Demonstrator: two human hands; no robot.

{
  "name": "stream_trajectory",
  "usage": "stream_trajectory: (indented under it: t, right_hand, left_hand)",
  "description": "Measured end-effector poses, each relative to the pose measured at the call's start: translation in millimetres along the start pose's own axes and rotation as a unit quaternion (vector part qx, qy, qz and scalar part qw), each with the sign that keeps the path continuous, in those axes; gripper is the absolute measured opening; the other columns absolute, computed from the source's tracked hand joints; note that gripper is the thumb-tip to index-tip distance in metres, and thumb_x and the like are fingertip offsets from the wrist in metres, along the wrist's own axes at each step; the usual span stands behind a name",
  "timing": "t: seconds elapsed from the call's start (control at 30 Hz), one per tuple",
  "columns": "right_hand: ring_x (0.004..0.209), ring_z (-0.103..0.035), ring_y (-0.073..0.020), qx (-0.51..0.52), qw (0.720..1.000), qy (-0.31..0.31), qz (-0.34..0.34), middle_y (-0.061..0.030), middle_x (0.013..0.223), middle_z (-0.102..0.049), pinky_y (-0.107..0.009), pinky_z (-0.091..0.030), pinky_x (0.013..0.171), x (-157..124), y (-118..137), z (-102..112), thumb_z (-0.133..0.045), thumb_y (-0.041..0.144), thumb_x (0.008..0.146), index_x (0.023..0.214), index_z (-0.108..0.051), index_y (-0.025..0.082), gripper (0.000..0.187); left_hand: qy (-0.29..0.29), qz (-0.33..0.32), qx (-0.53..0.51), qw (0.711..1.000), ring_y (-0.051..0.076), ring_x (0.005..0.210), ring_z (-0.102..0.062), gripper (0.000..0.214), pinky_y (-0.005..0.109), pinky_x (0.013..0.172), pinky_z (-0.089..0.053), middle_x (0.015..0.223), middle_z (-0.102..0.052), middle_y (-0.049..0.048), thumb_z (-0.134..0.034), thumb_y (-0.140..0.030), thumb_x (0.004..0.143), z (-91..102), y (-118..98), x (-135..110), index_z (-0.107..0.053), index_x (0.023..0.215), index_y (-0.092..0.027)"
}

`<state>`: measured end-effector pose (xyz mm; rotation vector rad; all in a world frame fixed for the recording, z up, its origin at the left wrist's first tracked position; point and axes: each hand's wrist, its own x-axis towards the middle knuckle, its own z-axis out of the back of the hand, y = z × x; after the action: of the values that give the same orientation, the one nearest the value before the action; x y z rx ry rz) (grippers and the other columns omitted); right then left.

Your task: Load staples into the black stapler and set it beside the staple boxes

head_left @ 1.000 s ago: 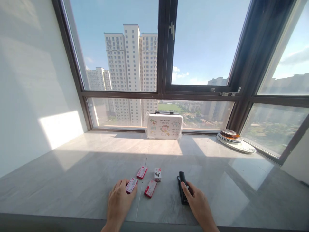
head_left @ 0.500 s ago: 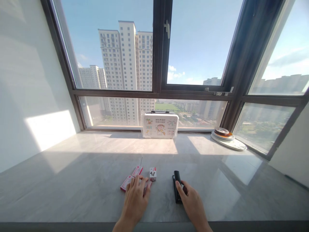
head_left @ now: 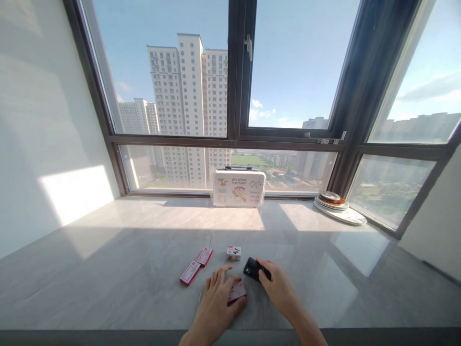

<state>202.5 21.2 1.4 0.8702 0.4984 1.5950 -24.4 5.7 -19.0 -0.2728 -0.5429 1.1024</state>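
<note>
My left hand (head_left: 219,300) is curled over a small flat red-and-white box (head_left: 238,290), thumb on its near side and fingers on the far side. A black stapler (head_left: 253,268) is in my right hand (head_left: 280,284), its end pointing left and away from me; the palm and fingers hide its rear part. Just beyond my left fingertips sits a small white box (head_left: 234,253) with a dark picture and red marks. Two flat pink-and-white boxes (head_left: 189,273) lie to the left, nearly end to end in a slanting line.
By the window stands a white carry case (head_left: 239,188) with cartoon prints, wrapped in clear plastic. A stack of plates (head_left: 338,209) rests in the right corner. The grey marble-look sill (head_left: 118,278) ends at a near edge in front of me.
My left hand has moved right and nearer with the red-and-white box. The stapler has swung from pointing away to pointing left. The small white box has turned and shifted slightly.
</note>
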Motion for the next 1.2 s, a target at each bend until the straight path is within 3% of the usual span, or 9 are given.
stream_trajectory:
  t: [0.2, 0.37, 0.53, 0.63, 0.77, 0.87, 0.93, 1.07, 1.2]
  right_hand:
    - [0.106, -0.064, -0.0273, -0.03, 0.999, 0.006, 0.044, -0.0066, 0.106, -0.073, -0.036, -0.046, 0.097, 8.2, 48.1, -45.1, -0.064, 0.039, 0.084, 0.108, -0.074, 0.022, 0.031]
    - [0.088, -0.067, -0.0245, 0.076, 0.992, -0.104, -0.006, -0.0045, 0.089, -0.073, -0.033, -0.049, 0.083, 19.2, 61.8, -54.9, -0.067, 0.042, 0.082, 0.09, -0.07, 0.022, 0.022]
    - [0.091, -0.068, -0.024, 0.4, 0.883, -0.192, -0.154, -0.0044, 0.094, -0.074, -0.03, -0.056, 0.069, 20.1, 12.7, -23.9, -0.06, 0.059, 0.084, 0.098, -0.064, 0.022, 0.04]
    - [0.092, -0.07, -0.0238, 0.458, 0.838, -0.187, -0.231, -0.0043, 0.103, -0.073, -0.032, -0.059, 0.068, 2.3, -30.3, -3.4, -0.066, 0.062, 0.077, 0.102, -0.063, 0.023, 0.046]
    - [0.048, -0.063, -0.017, 0.325, 0.899, -0.063, -0.288, -0.001, 0.078, -0.071, -0.027, -0.047, 0.043, -23.7, -46.0, -4.9, -0.057, 0.071, 0.08, 0.099, -0.061, 0.023, 0.052]
    - [0.035, -0.049, -0.0141, 0.159, 0.961, 0.073, -0.212, 0.0014, 0.053, -0.061, -0.024, -0.03, 0.038, -30.5, -23.1, -27.5, -0.045, 0.068, 0.089, 0.088, -0.062, 0.02, 0.05]
    - [0.046, -0.055, -0.0147, 0.072, 0.983, 0.085, -0.145, 0.0003, 0.054, -0.062, -0.023, -0.031, 0.045, -29.9, -6.0, -40.9, -0.051, 0.057, 0.091, 0.078, -0.061, 0.02, 0.04]
    - [0.059, -0.06, -0.0155, 0.008, 0.991, 0.05, -0.12, -0.0015, 0.063, -0.067, -0.023, -0.033, 0.052, -27.4, 5.7, -45.6, -0.056, 0.047, 0.09, 0.072, -0.058, 0.02, 0.033]
    - [0.049, -0.055, -0.0147, 0.054, 0.982, 0.109, -0.146, 0.0007, 0.051, -0.06, -0.023, -0.034, 0.051, -30.4, 3.3, -42.2, -0.045, 0.051, 0.096, 0.075, -0.06, 0.02, 0.04]
  left_hand:
    - [0.073, -0.059, -0.1, 0.991, 0.029, 0.138, -0.045, 0.055, 0.044, 0.116, -0.035, 0.151, -0.05, 0.0025, -0.067, -0.046, 0.086, 18.2, -0.4, 1.7, -0.053, 0.139, -0.036]
    - [0.086, -0.056, -0.106, 0.989, 0.031, 0.142, -0.042, 0.056, 0.047, 0.12, -0.031, 0.153, -0.048, 0.0025, -0.073, -0.043, 0.081, 28.6, 11.4, -1.7, -0.058, 0.134, -0.036]
    - [0.084, -0.016, -0.108, 0.99, 0.03, 0.145, -0.038, 0.05, 0.046, 0.121, -0.029, 0.156, -0.043, 0.005, -0.076, -0.041, 0.078, 28.8, 21.8, -4.8, -0.063, 0.125, -0.032]
    - [0.076, 0.003, -0.127, 0.989, 0.029, 0.145, -0.038, 0.04, 0.042, 0.119, -0.033, 0.157, -0.042, 0.0055, -0.077, -0.04, 0.075, 26.7, 23.6, -4.7, -0.065, 0.113, -0.03]
    - [0.075, 0.029, -0.129, 0.988, 0.029, 0.145, -0.039, 0.039, 0.041, 0.117, -0.034, 0.156, -0.043, 0.0053, -0.082, -0.039, 0.068, 22.8, 21.3, -2.7, -0.066, 0.102, -0.029]
    - [0.067, 0.033, -0.12, 0.99, 0.03, 0.145, -0.039, 0.04, 0.041, 0.117, -0.034, 0.154, -0.047, 0.0048, -0.084, -0.038, 0.065, 21.2, 19.3, -1.5, -0.067, 0.1, -0.029]
    - [0.065, 0.031, -0.12, 0.99, 0.029, 0.144, -0.039, 0.04, 0.04, 0.117, -0.033, 0.153, -0.048, 0.0043, -0.084, -0.038, 0.065, 21.6, 20.3, -1.3, -0.067, 0.099, -0.03]
    - [0.074, 0.03, -0.132, 0.988, 0.027, 0.144, -0.041, 0.04, 0.037, 0.118, -0.033, 0.155, -0.046, 0.0042, -0.085, -0.036, 0.065, 22.7, 26.2, -2.0, -0.067, 0.1, -0.029]
    - [0.061, 0.018, -0.12, 0.991, 0.028, 0.144, -0.041, 0.04, 0.039, 0.119, -0.031, 0.157, -0.043, 0.0049, -0.085, -0.035, 0.066, 19.9, 26.8, -2.7, -0.068, 0.101, -0.029]
